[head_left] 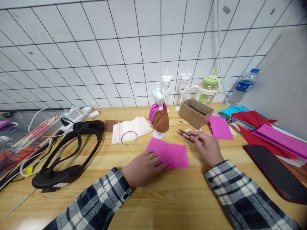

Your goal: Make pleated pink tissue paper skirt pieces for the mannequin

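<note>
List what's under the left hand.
The left hand lies over the near-left part of a pink sheet on the table. That part is covered; whatever lies beneath the sheet can't be seen.

from here the magenta sheet (176,155) looks like matt paper, the tabletop (172,195) smooth glossy wood, the ring (129,145) shiny metal.

A black headset (64,174) lies at the left on the wooden table (168,201), near a white power strip (75,115). Near the tiled wall (148,41) stand 2 white mannequins (185,83), a green-lidded cup (210,81) and a blue-capped bottle (243,86). A dark phone (278,174) lies screen up at the right
</note>
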Tool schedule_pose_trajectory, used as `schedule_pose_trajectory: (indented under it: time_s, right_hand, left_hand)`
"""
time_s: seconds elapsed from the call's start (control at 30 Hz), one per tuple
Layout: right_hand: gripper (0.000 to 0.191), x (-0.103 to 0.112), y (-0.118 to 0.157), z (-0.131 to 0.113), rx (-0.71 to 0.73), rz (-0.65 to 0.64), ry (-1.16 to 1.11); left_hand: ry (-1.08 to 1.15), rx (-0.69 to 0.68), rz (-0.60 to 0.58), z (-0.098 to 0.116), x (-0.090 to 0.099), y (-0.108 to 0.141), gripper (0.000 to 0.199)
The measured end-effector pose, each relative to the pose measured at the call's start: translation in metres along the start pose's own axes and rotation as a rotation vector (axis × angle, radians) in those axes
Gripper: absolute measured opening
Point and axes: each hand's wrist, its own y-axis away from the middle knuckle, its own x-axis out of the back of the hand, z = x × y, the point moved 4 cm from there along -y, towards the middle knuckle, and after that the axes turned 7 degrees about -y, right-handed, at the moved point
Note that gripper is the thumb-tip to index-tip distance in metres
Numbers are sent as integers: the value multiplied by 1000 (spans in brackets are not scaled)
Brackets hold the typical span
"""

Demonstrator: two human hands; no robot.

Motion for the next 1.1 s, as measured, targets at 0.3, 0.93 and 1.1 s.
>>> schedule_pose_trajectory:
  time_s: [0.3,0.93,1.1]
  right_hand:
    - [24,-46,16,-38,207,-329,-66]
    - [55,-27,22,-41,144,-740,-3]
    - [22,-21,8,-22,133,-588,-36]
  left_hand:
    - [-22,19,88,9,1,-7,31]
    - [81,112,52,-6,-5,-2,34]
    - [89,146,35,-21,-8,2,31]
